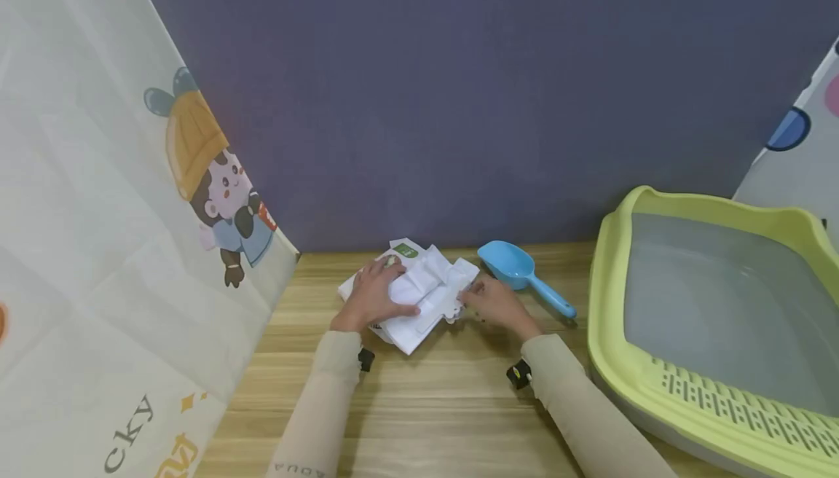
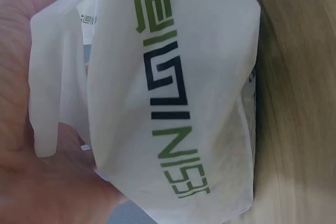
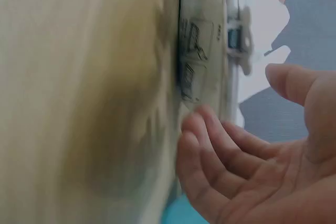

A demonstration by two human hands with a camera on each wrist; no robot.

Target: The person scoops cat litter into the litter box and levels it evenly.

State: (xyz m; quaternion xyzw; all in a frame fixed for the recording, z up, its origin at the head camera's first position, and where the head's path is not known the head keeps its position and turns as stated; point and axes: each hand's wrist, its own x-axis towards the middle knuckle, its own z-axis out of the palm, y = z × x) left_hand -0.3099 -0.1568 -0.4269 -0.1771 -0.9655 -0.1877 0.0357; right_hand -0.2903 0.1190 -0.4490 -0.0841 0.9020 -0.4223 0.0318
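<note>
A folded white plastic bag (image 1: 419, 285) with a green printed patch lies on the wooden table. My left hand (image 1: 373, 292) holds its left side, thumb and fingers spread over it. Close up in the left wrist view, the bag (image 2: 173, 98) shows green and black lettering, and a white flap hides part of the hand. My right hand (image 1: 494, 303) is at the bag's right end. In the right wrist view, the right hand (image 3: 257, 166) has thumb and fingers apart, fingertips beside the printed side; whether they touch it, I cannot tell. A small white plastic piece (image 3: 240, 40) sits along that edge.
Behind the right hand lies a blue scoop (image 1: 511, 263), its handle toward the right. At the far right stands a yellow-rimmed litter tray (image 1: 609, 303) with a grey inside and a perforated front edge. A dark wall (image 1: 459, 99) rises behind the table.
</note>
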